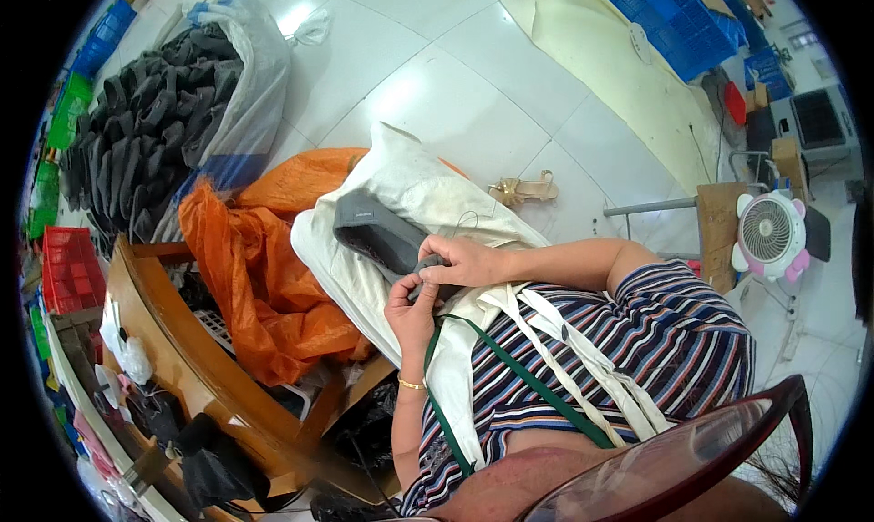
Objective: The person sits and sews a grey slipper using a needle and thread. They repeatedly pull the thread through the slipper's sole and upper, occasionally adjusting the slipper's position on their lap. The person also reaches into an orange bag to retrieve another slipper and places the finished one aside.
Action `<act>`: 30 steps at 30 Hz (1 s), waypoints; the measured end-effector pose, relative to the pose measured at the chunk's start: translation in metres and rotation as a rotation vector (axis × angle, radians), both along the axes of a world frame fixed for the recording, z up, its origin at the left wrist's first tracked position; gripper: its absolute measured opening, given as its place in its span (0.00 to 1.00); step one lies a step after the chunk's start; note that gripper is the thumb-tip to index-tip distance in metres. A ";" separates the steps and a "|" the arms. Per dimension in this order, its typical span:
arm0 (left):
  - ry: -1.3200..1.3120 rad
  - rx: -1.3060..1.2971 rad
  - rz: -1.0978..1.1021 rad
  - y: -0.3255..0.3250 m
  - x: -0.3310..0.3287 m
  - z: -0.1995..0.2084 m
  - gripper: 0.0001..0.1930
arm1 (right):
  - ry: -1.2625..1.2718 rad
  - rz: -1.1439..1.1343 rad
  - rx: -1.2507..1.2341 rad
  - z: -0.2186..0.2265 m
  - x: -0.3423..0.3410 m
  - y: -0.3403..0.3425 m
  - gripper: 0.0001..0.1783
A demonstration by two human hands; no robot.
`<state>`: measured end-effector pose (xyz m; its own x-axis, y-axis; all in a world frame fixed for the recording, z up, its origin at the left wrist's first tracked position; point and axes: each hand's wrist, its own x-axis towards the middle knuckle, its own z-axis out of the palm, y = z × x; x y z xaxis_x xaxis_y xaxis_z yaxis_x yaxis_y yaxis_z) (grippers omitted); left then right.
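Observation:
A grey felt-like shoe upper (387, 235) lies across my lap on a cream apron cloth (401, 162), its hollow opening facing up and to the left. My right hand (462, 262) comes in from the right and pinches the near end of the shoe upper. Just below it, my left hand (411, 314), with a gold bracelet at the wrist, has its fingers closed on the same end. The fingertips of both hands nearly meet there. A thin dark thread (469, 220) loops above my right hand. Whether a needle is between the fingers is hidden.
An orange woven sack (264, 276) is bunched beside my lap at a wooden table (173, 340). A white sack (259, 85) spills many dark grey shoe uppers (150, 131). A gold sandal (525, 189) lies on the tiled floor. A small fan (769, 231) stands at right.

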<state>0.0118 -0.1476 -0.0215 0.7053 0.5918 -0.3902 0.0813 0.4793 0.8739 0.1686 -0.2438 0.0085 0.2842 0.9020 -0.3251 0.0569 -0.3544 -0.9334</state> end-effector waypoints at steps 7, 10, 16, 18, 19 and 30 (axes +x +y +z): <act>0.012 0.019 -0.049 0.004 -0.002 -0.010 0.09 | 0.239 0.102 -0.173 0.013 0.006 0.009 0.20; 0.019 0.091 -0.035 0.002 -0.006 -0.012 0.10 | -0.583 0.105 0.168 0.022 0.004 0.007 0.18; 0.049 0.178 -0.028 -0.001 -0.002 -0.003 0.08 | -0.636 0.088 0.337 0.006 0.006 0.005 0.10; 0.031 0.150 -0.017 -0.001 -0.003 -0.002 0.08 | -0.495 0.035 0.284 0.000 0.004 0.001 0.10; 0.024 0.135 -0.011 0.000 -0.004 -0.002 0.08 | -0.467 0.051 0.236 0.000 0.003 -0.001 0.10; 0.041 0.311 -0.062 0.001 -0.009 -0.024 0.08 | -0.918 0.214 0.441 0.000 0.005 0.005 0.11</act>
<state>0.0025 -0.1467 -0.0458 0.7314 0.6434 -0.2261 0.1407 0.1821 0.9732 0.1732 -0.2385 0.0087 0.0752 0.9490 0.3063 0.8322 0.1095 -0.5435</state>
